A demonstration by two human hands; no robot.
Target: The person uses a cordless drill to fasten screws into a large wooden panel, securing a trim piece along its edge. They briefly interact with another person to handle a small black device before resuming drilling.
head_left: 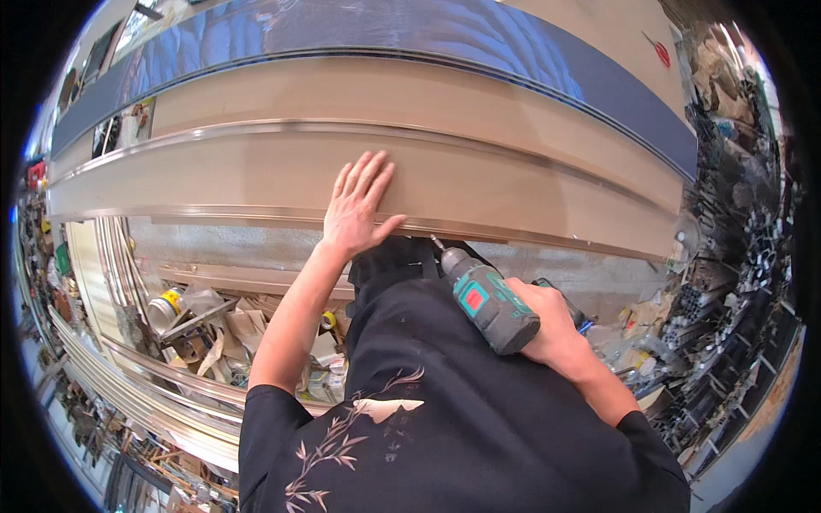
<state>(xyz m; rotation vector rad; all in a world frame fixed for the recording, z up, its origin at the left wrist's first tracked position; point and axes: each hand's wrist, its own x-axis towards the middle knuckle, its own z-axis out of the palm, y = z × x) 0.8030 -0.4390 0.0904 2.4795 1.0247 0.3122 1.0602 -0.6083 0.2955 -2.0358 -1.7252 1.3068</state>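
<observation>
My left hand [357, 203] lies flat on a long beige panel [496, 184], fingers stretched toward the far side and thumb out to the right. A metal strip [256, 212] runs along the panel's near edge, just in front of my body. My right hand [552, 321] is wrapped round the grip of a green and black cordless drill [489, 303]. The drill points forward and left, and its bit [437, 243] is at the near edge strip. Whether the tip touches the metal I cannot tell. The drill body partly hides my right fingers.
A second metal strip [342, 126] crosses the beige surface, with a long blue film-covered panel [410, 32] beyond it. Many metal profiles are stacked at the right [718, 299]. Long pale bars [154, 402] lie at the lower left, near a white tub [165, 309] and clutter.
</observation>
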